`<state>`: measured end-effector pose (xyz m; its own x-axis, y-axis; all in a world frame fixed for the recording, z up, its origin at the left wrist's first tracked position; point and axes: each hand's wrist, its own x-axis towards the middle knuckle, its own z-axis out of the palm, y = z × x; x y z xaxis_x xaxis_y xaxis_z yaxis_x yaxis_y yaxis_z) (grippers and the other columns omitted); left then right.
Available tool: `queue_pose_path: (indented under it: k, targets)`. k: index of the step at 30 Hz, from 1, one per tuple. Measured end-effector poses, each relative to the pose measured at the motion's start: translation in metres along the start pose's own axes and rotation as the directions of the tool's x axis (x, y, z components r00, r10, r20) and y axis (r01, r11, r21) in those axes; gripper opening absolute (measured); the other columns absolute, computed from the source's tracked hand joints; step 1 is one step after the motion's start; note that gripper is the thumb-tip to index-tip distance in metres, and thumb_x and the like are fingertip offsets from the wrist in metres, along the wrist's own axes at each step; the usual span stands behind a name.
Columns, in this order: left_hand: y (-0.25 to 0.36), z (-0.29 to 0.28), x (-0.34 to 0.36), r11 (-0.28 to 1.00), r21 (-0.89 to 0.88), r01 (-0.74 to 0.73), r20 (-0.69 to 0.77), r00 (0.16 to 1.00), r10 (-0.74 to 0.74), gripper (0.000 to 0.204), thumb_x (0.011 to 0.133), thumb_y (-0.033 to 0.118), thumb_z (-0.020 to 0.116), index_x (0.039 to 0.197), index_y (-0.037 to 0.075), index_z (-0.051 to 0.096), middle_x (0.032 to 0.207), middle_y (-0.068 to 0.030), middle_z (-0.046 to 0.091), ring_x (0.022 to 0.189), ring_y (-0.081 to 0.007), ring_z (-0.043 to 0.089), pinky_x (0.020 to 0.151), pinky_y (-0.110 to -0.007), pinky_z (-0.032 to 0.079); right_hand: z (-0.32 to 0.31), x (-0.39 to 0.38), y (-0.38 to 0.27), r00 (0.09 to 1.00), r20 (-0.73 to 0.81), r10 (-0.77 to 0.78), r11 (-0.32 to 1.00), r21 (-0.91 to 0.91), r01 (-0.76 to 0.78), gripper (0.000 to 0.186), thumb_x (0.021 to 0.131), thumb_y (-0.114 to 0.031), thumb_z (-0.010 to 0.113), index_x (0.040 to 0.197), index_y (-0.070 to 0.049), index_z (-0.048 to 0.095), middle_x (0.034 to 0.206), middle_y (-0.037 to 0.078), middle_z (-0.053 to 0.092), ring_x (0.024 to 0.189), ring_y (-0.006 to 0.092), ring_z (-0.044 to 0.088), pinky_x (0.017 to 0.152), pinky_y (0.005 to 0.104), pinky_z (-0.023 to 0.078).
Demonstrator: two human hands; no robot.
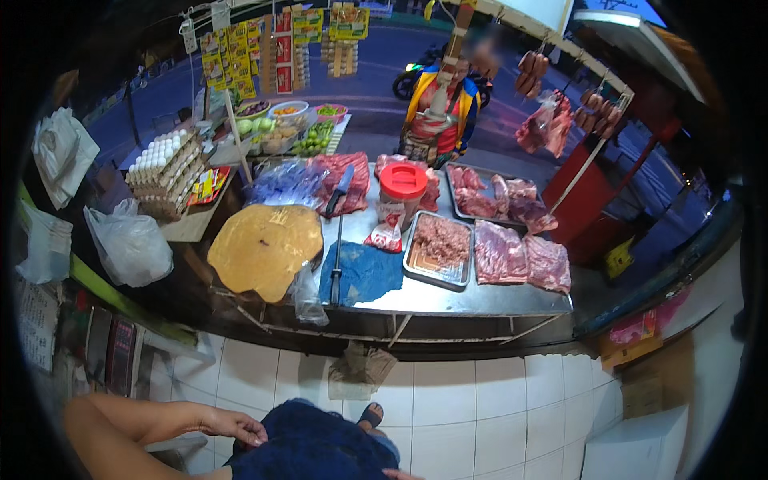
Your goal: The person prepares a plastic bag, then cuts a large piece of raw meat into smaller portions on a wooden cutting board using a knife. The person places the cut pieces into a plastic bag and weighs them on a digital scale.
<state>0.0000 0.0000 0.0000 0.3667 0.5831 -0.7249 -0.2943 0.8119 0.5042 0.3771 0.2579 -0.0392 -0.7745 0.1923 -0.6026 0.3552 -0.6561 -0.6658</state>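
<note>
My left hand (pixel 244 429) is low at the lower left, fingers curled beside my dark blue clothing; what it holds, if anything, is unclear. Only fingertips of my right hand (pixel 398 474) show at the bottom edge. Beyond both stands a steel table (pixel 432 296) with a round chopping board (pixel 262 248), a long knife (pixel 341 189), a rod-like tool (pixel 336 280) on blue plastic (pixel 368 280), and a red-lidded tub (pixel 402 184). It also bears a tray of minced meat (pixel 440 248), meat slabs (pixel 500 254) and a tray of meat cuts (pixel 492 200).
Egg trays (pixel 164 172), bowls of vegetables (pixel 288 112) and plastic bags (pixel 128 240) are at the left. A person (pixel 432 112) stands across the table by a motorbike (pixel 408 82). Sachets (pixel 240 56) and meat (pixel 544 124) hang overhead. A tiled floor (pixel 496 408) lies below.
</note>
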Motion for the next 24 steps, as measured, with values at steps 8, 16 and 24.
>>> queue_pose_path:
  k: [8, 16, 24]
  targets:
    - [0.047, 0.055, 0.055, 0.863, -0.411, -0.294, -0.448, 0.890, 0.090, 0.006, 0.091, 0.006, 0.068, 0.095, 0.003, 0.065, 0.084, 0.0006, 0.065, 0.076, -0.0081, 0.061, 0.070, -0.023, 0.047, -0.058, -0.001, -0.086, 0.993, 0.118, 0.005, 0.984, -0.180, 0.016, 0.061, 0.088, -0.047, 0.070, 0.122, 0.003, 0.063, 0.113, 0.011, 0.068, 0.104, 0.0199, 0.062, 0.095, 0.0351, 0.049]
    - [0.117, 0.061, 0.111, 0.919, 0.298, -0.259, -0.413, 0.833, 0.369, 0.024, 0.098, 0.025, 0.060, 0.091, 0.004, 0.066, 0.071, -0.0012, 0.057, 0.064, -0.0109, 0.050, 0.061, -0.028, 0.044, -0.098, 0.031, -0.091, 0.991, 0.080, 0.103, 0.766, -0.642, -0.028, 0.045, 0.097, -0.008, 0.059, 0.142, -0.005, 0.050, 0.113, 0.009, 0.063, 0.106, 0.0182, 0.062, 0.097, 0.0278, 0.046]
    - [0.119, 0.058, 0.032, 0.664, 0.741, -0.105, -0.282, 0.848, 0.449, 0.044, 0.091, 0.032, 0.057, 0.128, 0.008, 0.060, 0.119, -0.0192, 0.067, 0.115, -0.0352, 0.063, 0.097, -0.041, 0.050, -0.058, 0.106, -0.155, 0.889, 0.288, 0.357, 0.737, -0.672, -0.078, 0.047, 0.101, -0.010, 0.045, 0.148, -0.009, 0.046, 0.127, 0.015, 0.053, 0.122, 0.0272, 0.051, 0.109, 0.0326, 0.035]
